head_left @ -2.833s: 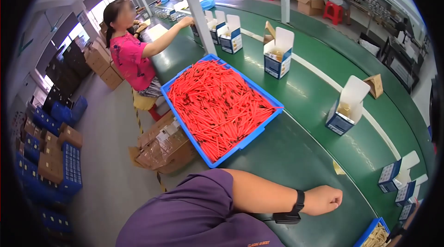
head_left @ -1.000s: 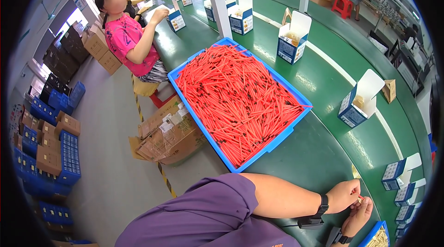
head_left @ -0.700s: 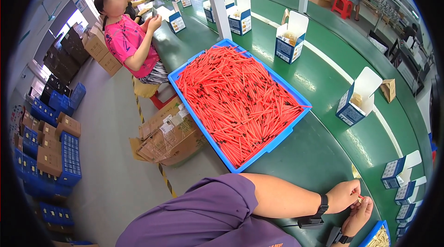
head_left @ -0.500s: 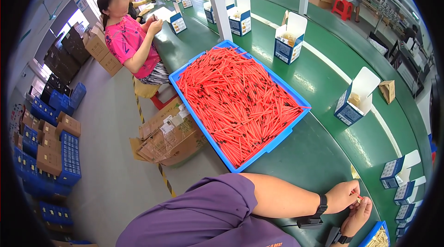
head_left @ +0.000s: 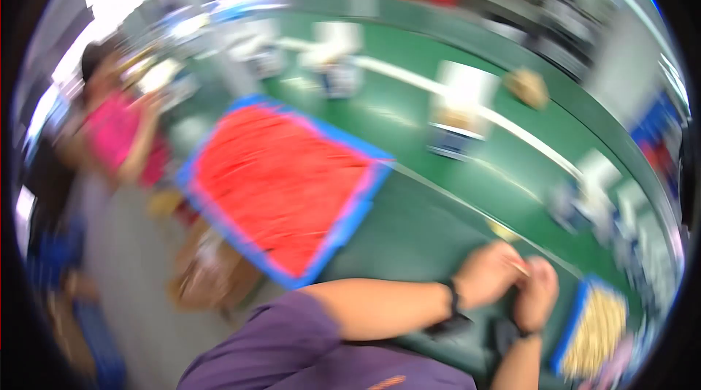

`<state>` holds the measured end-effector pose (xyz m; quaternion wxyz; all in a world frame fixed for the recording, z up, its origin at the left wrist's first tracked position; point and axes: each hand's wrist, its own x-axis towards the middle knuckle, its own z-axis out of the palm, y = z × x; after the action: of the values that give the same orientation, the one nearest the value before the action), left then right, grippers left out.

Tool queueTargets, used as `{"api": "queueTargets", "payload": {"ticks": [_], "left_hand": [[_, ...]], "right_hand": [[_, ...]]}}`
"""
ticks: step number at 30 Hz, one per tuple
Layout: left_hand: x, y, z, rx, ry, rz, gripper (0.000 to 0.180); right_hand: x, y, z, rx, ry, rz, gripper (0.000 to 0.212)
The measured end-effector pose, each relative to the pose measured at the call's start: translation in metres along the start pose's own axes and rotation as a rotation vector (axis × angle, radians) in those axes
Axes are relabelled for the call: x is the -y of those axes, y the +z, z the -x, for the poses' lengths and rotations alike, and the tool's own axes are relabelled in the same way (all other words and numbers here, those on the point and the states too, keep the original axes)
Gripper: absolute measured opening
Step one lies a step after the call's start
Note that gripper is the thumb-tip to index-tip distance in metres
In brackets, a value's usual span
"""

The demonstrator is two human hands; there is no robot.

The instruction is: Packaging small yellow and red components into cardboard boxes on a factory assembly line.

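Note:
My left hand (head_left: 488, 274) and my right hand (head_left: 537, 295) meet above the green table, fingers pinched closed and nearly touching. A small thin piece (head_left: 520, 269), reddish and pale, shows between the fingertips; motion blur hides its detail. Left of my hands lies a blue tray (head_left: 337, 233) heaped with thin red sticks (head_left: 281, 178). Close by my right hand, on the right, a smaller blue tray (head_left: 572, 328) holds many thin pale yellow pieces (head_left: 597, 328).
Open blue-and-white cartons (head_left: 460, 116) stand along the green conveyor belt (head_left: 394, 120) past the table (head_left: 409, 236). More cartons (head_left: 584, 196) crowd the right. A person in pink (head_left: 120, 131) sits far left. A cardboard box (head_left: 212, 269) is below the tray.
My view has swung to the right, so the red-stick tray and cartons appear farther left and more of the yellow-piece tray shows. My hands stay together in a pinch.

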<state>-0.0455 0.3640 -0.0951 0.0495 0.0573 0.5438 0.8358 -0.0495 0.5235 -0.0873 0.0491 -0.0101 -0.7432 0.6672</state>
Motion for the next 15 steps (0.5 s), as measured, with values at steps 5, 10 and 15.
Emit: {"api": "queueTargets", "payload": {"ticks": [5, 10, 15], "left_hand": [[-0.061, -0.083, 0.025, -0.088, -0.225, -0.044, 0.008], [-0.082, -0.094, 0.030, -0.027, -0.237, -0.166, 0.008], [-0.088, -0.106, 0.032, -0.016, -0.215, -0.091, 0.009]], "right_hand": [[0.015, 0.095, -0.002, 0.134, 0.090, -0.107, 0.017], [0.036, 0.108, 0.013, 0.085, 0.113, -0.316, 0.021], [0.045, 0.120, 0.014, 0.135, 0.267, -0.465, 0.024]]}}
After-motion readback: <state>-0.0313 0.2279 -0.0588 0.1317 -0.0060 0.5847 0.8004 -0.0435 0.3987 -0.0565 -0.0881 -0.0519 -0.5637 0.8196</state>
